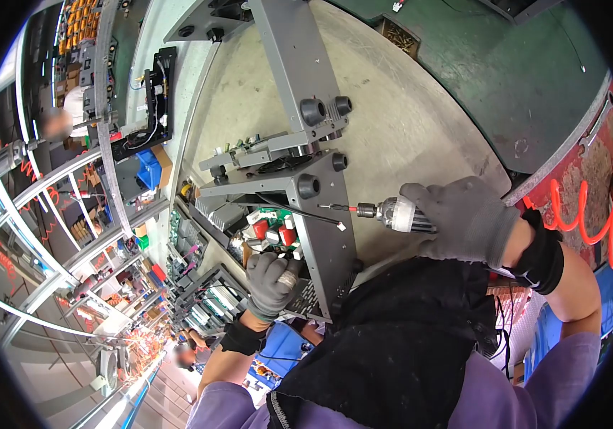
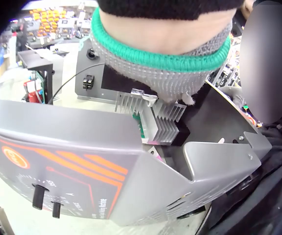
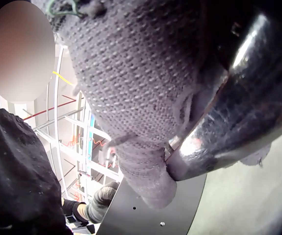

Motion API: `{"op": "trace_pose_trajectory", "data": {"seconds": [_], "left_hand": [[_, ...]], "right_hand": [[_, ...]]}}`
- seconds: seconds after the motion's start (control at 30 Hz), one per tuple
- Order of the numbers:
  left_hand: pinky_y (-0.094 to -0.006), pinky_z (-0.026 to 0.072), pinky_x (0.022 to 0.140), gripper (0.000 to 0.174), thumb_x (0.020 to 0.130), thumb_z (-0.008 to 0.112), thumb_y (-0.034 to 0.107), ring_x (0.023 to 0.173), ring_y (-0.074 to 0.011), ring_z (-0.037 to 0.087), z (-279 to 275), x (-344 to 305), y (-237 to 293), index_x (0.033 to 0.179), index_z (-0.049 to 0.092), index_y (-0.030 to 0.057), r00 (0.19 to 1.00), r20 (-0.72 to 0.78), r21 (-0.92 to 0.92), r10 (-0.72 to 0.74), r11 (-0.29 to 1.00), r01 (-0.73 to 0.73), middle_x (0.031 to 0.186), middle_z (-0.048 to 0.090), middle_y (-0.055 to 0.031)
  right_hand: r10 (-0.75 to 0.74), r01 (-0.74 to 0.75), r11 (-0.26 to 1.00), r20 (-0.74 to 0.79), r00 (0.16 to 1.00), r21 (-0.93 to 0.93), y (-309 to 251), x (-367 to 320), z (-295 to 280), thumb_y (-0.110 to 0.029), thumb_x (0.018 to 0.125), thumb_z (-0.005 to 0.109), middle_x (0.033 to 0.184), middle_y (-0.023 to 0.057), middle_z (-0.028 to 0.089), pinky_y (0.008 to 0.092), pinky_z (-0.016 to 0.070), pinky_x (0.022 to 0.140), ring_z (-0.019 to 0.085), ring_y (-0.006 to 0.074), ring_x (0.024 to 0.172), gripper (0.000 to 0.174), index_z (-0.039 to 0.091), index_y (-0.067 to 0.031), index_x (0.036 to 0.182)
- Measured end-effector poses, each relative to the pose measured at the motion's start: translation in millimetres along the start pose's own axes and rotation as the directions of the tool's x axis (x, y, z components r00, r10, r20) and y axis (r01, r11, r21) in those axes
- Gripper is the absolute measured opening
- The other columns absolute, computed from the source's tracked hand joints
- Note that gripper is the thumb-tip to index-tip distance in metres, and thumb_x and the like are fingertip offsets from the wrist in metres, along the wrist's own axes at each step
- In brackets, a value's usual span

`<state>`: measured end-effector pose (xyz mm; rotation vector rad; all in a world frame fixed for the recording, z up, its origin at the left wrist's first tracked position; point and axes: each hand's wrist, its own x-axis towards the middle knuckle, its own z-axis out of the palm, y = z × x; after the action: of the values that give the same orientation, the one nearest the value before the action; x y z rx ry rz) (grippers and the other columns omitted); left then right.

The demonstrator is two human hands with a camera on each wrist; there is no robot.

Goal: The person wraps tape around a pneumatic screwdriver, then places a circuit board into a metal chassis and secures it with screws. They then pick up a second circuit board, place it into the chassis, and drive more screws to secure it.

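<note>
My gloved right hand [image 1: 464, 218] grips a power screwdriver [image 1: 401, 214], its bit pointing left, over the grey metal casing [image 1: 324, 250]. Up close in the right wrist view, gloved fingers [image 3: 146, 161] lie along the shiny screwdriver body [image 3: 229, 127]. The gloved left hand [image 1: 271, 282] is at the casing's near side, fingers bent; I cannot tell whether they hold anything. Inside the casing are a circuit board with red and white parts [image 1: 271, 230] and a finned heat sink [image 2: 165, 127]. A black cable with a white plug [image 1: 340, 225] crosses the casing's edge. Black knobs [image 2: 39, 196] stick out of its front panel.
Another grey casing [image 1: 296, 64] with black rubber feet stands farther along the pale worktable [image 1: 399, 114]. A coiled red hose [image 1: 571, 211] hangs at right. Small metal parts fill a tray [image 1: 398, 37]. More units with boards [image 1: 210, 304] stand to the left.
</note>
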<state>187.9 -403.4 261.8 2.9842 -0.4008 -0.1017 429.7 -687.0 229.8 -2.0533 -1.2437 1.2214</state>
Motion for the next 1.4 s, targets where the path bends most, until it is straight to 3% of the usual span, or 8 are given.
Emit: {"op": "trace_pose_trajectory", "data": {"seconds": [0.23, 0.4, 0.53, 0.6, 0.73, 0.8, 1.0, 1.4], "left_hand": [[-0.0369, 0.0404, 0.064, 0.038, 0.045, 0.069, 0.010, 0.072, -0.0225, 0.056, -3.3, 9.4, 5.7, 0.083, 0.063, 0.0087, 1.000, -0.029, 0.017, 0.005, 1.000, -0.004, 0.075, 0.051, -0.0030], [-0.0373, 0.0405, 0.065, 0.039, 0.047, 0.072, 0.013, 0.075, -0.0231, 0.055, -2.5, 5.6, 0.9, 0.085, 0.064, 0.0075, 0.999, 0.011, -0.009, 0.047, 0.999, -0.047, 0.078, 0.051, -0.0034], [-0.0377, 0.0405, 0.067, 0.042, 0.047, 0.073, 0.017, 0.077, -0.0234, 0.055, -7.5, 5.8, -4.5, 0.088, 0.066, 0.0065, 0.995, 0.057, -0.027, 0.078, 0.997, -0.076, 0.079, 0.051, -0.0035], [-0.0377, 0.0405, 0.067, 0.043, 0.046, 0.073, 0.017, 0.077, -0.0233, 0.056, -6.7, 4.0, -4.6, 0.087, 0.066, 0.0065, 0.996, 0.051, -0.037, 0.073, 0.997, -0.071, 0.080, 0.051, -0.0035], [-0.0373, 0.0401, 0.066, 0.043, 0.046, 0.072, 0.016, 0.077, -0.0228, 0.056, -3.3, 2.3, -2.6, 0.087, 0.067, 0.0065, 0.996, 0.043, -0.046, 0.080, 0.996, -0.078, 0.082, 0.052, -0.0034], [-0.0369, 0.0398, 0.066, 0.042, 0.046, 0.072, 0.015, 0.076, -0.0225, 0.056, -2.4, 3.2, -2.7, 0.087, 0.067, 0.0068, 0.995, 0.037, -0.045, 0.091, 0.995, -0.089, 0.083, 0.052, -0.0032], [-0.0354, 0.0397, 0.065, 0.039, 0.048, 0.070, 0.010, 0.075, -0.0209, 0.056, -5.7, 6.5, -4.4, 0.087, 0.067, 0.0083, 0.994, 0.025, -0.032, 0.103, 0.994, -0.103, 0.083, 0.053, -0.0021], [-0.0334, 0.0399, 0.063, 0.034, 0.061, 0.067, 0.014, 0.075, -0.0178, 0.056, -8.7, 9.4, -1.2, 0.095, 0.064, 0.0114, 0.996, 0.019, 0.029, 0.088, 0.996, -0.088, 0.080, 0.054, 0.0008]], "right_hand": [[0.000, -0.001, 1.000, -0.015, 1.000, -0.027, -3.3, 1.3, 1.5, -0.031, 0.071, 0.076, 0.090, 0.0150, 0.066, 0.0404, 0.0517, 0.076, 0.067, 0.0323, 0.087, 0.060, 0.048, -0.0049, 0.118], [-0.048, 0.013, 0.971, -0.141, 0.989, -0.237, -7.4, 0.4, 10.7, -0.028, 0.071, 0.076, 0.085, 0.0123, 0.064, 0.0382, 0.0506, 0.067, 0.066, 0.0282, 0.075, 0.060, 0.049, -0.0056, 0.120], [-0.044, -0.004, 0.970, -0.190, 0.981, -0.243, -5.5, 0.0, 14.9, -0.031, 0.065, 0.079, 0.085, 0.0107, 0.061, 0.0398, 0.0506, 0.066, 0.064, 0.0292, 0.071, 0.073, 0.049, -0.0090, 0.127], [-0.096, 0.038, 0.970, -0.232, 0.968, -0.242, -4.4, 1.2, 14.7, -0.027, 0.069, 0.076, 0.082, 0.0113, 0.063, 0.0382, 0.0500, 0.062, 0.064, 0.0279, 0.068, 0.057, 0.052, -0.0056, 0.116], [-0.117, 0.040, 0.959, -0.260, 0.958, -0.282, -6.5, 0.9, 17.1, -0.023, 0.075, 0.070, 0.078, 0.0102, 0.061, 0.0362, 0.0498, 0.059, 0.064, 0.0256, 0.066, 0.047, 0.053, -0.0063, 0.115], [-0.146, 0.004, 0.897, -0.286, 0.947, -0.442, -8.1, 2.3, 18.4, -0.018, 0.080, 0.062, 0.073, 0.0077, 0.059, 0.0331, 0.0483, 0.056, 0.063, 0.0217, 0.062, 0.036, 0.054, -0.0069, 0.114], [-0.270, 0.000, 0.807, -0.368, 0.890, -0.591, -10.0, 9.3, 21.4, -0.015, 0.081, 0.059, 0.068, 0.0032, 0.053, 0.0300, 0.0453, 0.053, 0.056, 0.0164, 0.056, 0.034, 0.054, -0.0068, 0.114], [-0.269, -0.090, 0.730, -0.407, 0.873, -0.677, -12.7, 19.3, 22.8, -0.017, 0.083, 0.056, 0.071, 0.0031, 0.053, 0.0320, 0.0458, 0.055, 0.056, 0.0169, 0.058, 0.031, 0.055, -0.0097, 0.113]]}}
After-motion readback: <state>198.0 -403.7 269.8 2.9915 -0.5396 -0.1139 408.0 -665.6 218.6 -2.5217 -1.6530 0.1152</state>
